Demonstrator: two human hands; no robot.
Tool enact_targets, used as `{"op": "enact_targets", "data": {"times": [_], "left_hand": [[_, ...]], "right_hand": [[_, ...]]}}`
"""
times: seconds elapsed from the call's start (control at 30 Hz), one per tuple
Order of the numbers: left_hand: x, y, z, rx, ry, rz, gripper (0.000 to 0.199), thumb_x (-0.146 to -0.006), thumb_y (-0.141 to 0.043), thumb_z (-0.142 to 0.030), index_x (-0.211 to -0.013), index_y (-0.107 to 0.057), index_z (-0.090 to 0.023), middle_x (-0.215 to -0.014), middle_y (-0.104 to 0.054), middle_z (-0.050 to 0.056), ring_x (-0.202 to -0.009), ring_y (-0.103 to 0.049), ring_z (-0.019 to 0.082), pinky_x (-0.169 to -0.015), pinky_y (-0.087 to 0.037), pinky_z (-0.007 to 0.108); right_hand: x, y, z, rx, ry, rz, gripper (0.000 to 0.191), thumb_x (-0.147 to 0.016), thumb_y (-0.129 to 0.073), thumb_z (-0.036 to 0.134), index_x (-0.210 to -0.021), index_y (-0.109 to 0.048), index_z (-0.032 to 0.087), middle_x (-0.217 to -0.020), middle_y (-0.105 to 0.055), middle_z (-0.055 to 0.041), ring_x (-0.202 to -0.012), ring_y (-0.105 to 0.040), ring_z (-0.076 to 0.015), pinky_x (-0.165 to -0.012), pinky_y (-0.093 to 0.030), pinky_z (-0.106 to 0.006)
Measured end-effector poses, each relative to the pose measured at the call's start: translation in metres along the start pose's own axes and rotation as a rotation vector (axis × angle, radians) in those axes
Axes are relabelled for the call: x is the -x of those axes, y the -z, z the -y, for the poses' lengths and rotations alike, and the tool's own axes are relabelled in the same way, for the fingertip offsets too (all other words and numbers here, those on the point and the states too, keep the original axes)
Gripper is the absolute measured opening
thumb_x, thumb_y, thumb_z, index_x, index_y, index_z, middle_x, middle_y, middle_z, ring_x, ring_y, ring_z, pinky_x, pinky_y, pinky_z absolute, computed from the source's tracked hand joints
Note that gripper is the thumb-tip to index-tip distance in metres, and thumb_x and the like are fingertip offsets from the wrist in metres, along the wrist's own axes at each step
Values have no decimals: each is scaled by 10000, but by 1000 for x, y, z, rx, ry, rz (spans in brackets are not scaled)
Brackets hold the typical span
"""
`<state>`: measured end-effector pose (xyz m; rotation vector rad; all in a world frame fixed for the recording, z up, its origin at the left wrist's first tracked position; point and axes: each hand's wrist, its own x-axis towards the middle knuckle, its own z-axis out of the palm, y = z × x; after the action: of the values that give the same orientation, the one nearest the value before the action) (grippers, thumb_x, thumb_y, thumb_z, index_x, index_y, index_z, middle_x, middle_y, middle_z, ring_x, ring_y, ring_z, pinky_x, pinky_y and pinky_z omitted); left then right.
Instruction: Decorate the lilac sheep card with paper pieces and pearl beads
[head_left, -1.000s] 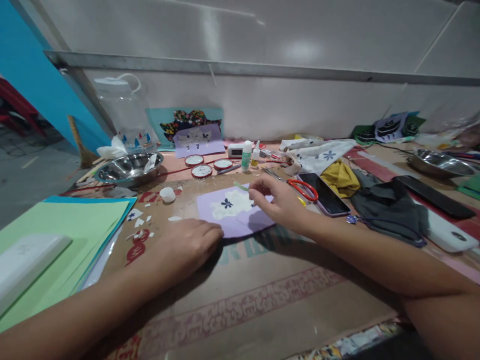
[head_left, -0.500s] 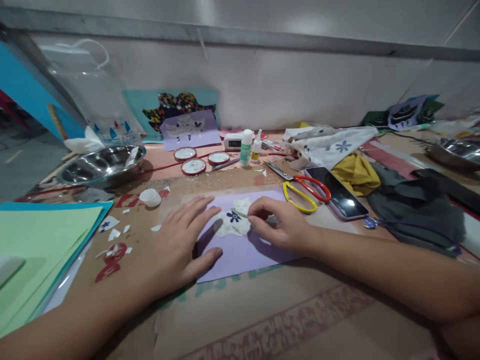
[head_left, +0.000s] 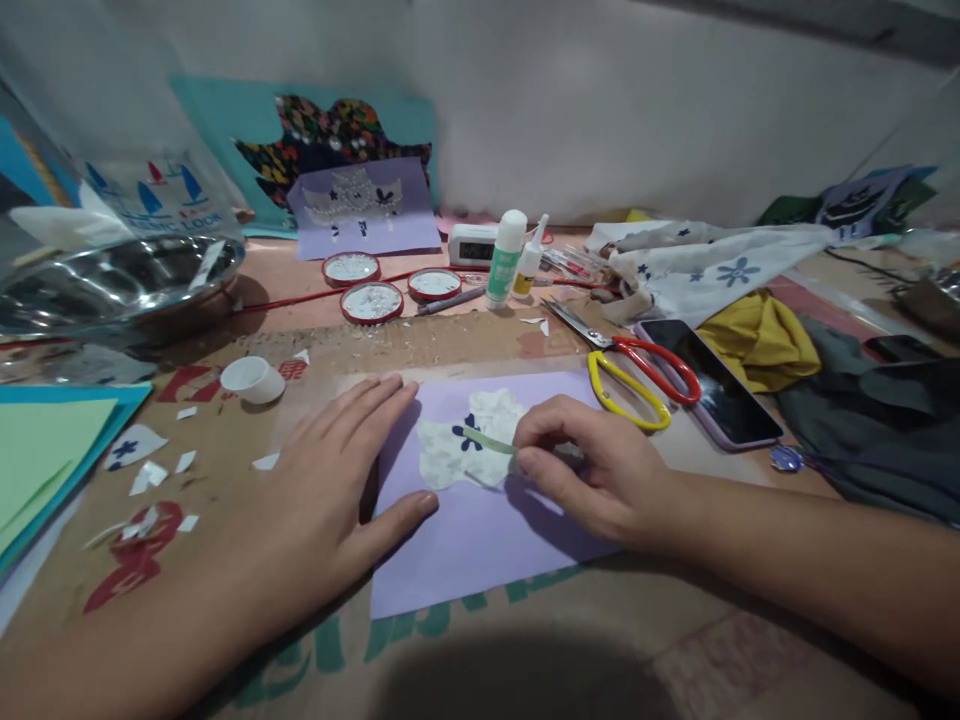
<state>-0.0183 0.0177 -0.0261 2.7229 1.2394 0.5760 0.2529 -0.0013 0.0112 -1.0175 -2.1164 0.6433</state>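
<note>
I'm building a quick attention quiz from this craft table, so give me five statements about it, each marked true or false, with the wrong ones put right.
1. The right hand holds a thin green strip. True.
2. The left hand is gripping the scissors. False: it lies open at the left edge of the purple sheet; the scissors lie apart from both hands.
3. The scissors have one red handle loop and one yellow. True.
4. The white-capped green tube is lying on its side. False: it stands upright.
5. The small white cup is left of the purple sheet. True.
</note>
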Motion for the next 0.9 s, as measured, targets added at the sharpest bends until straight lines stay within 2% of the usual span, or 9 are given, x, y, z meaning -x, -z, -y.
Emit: {"op": "enact_targets", "data": {"times": [0.13, 0.3, 0.53, 0.63, 0.8, 0.9], "left_hand": [[-2, 3, -2, 15, 37, -18, 709, -909, -521, -623, -1471, -393, -209, -1475, -505, 161, -1339, -473, 404, -1079, -407, 605], [-8, 8, -5, 43, 57, 21, 680, -935, -526, -537, -1490, -346, -188, -1521, -453, 173, -1360, -459, 385, -1088, -409, 598], [-12, 6, 1, 137, 52, -36, 597, -946, -529, -459, -1461, -411, -183, -1422, -551, 157, -1284, -522, 339, -1056, -426, 525], [-13, 6, 0, 99, 51, -34, 596, -949, -521, -456, -1449, -436, -144, -1396, -577, 158, -1257, -534, 325, -1050, -419, 495], [-18, 5, -1, -36, 66, 11, 686, -929, -531, -494, -1478, -417, -98, -1423, -564, 190, -1250, -513, 372, -1033, -395, 516], [-22, 5, 0, -3, 62, -37, 569, -933, -533, -440, -1416, -504, -141, -1302, -646, 148, -1140, -571, 329, -965, -424, 456]], "right_hand": [[-2, 2, 1, 19, 51, 21, 85, -906, -568, 155, -872, -580, 232, -739, -663, 8, -596, -585, -118, -547, -477, -215], [-2, 1, -1, 64, 135, 25, 51, -902, -567, 147, -871, -595, 176, -724, -642, 11, -610, -563, -97, -578, -457, -191], [1, -5, -3, 269, 436, 149, 121, -964, -520, 173, -909, -625, 148, -766, -670, -36, -696, -573, -135, -642, -440, -237], [0, -6, -4, 341, 520, 140, 130, -960, -502, 156, -898, -616, 156, -748, -665, -33, -680, -562, -139, -622, -424, -241], [2, -8, -4, 501, 666, 155, 175, -983, -451, 166, -914, -612, 160, -729, -647, -22, -650, -534, -141, -586, -371, -256], [3, -8, 0, 636, 754, 191, 234, -1011, -410, 184, -889, -607, 153, -698, -616, -20, -634, -510, -147, -577, -346, -274]]}}
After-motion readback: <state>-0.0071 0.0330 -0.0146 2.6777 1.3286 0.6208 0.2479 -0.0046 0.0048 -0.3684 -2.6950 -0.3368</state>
